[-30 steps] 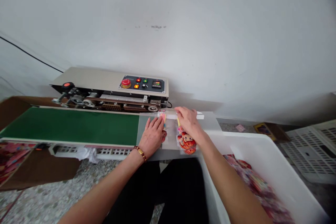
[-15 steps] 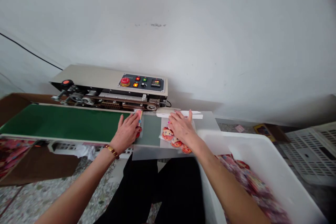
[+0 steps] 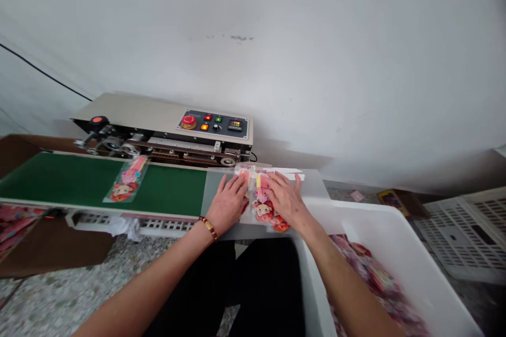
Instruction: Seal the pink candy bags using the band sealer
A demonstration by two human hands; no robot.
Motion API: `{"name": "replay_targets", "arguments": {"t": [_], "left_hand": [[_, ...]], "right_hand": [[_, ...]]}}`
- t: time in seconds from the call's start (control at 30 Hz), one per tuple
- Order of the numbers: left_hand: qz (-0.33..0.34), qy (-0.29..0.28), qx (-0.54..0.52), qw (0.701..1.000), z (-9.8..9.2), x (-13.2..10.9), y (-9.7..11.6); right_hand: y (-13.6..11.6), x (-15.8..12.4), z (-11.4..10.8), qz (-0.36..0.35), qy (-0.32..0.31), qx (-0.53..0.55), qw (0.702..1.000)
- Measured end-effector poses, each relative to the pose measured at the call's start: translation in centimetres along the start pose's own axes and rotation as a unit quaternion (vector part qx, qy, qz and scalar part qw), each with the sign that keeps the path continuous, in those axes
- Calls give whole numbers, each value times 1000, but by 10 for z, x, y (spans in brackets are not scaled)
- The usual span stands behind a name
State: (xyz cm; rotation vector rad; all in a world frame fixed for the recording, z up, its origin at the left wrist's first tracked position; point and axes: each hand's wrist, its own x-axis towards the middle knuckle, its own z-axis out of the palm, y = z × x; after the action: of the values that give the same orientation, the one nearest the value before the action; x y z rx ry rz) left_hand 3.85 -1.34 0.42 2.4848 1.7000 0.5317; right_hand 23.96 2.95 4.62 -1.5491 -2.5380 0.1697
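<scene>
Head view: one packet now rides the green belt at left. The left hand is back mid-frame beside the right hand. Both grips are flat and spread, pressing the next packets onto the surface.

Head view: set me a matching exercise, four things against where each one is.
1 clear packet of red cartoon faces lying alone
2 round red push button
3 brown bead bracelet
4 white plastic tub

A wrist of the left hand
B green conveyor belt
C dark control panel
D right of the right hand

Pairs: 1-B, 2-C, 3-A, 4-D
</scene>
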Motion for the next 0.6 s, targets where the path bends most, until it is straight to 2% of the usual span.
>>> {"name": "replay_targets", "arguments": {"t": [0.1,0.3,0.37,0.5,0.6], "left_hand": [[-38,12,10,999,-3,-5,-2],[-51,8,22,998,-6,-3,-9],[-60,8,29,998,-7,-7,-22],[-80,9,49,996,-18,-27,-61],[-121,49,82,988,-29,-35,-74]], "right_hand": [[-6,1,5,-11,-7,-1,1000],[-15,5,11,-15,-15,-5,1000],[-18,7,14,-21,-12,-9,1000],[-34,16,25,-49,-6,-7,999],[-51,26,29,-75,-4,10,997]]}}
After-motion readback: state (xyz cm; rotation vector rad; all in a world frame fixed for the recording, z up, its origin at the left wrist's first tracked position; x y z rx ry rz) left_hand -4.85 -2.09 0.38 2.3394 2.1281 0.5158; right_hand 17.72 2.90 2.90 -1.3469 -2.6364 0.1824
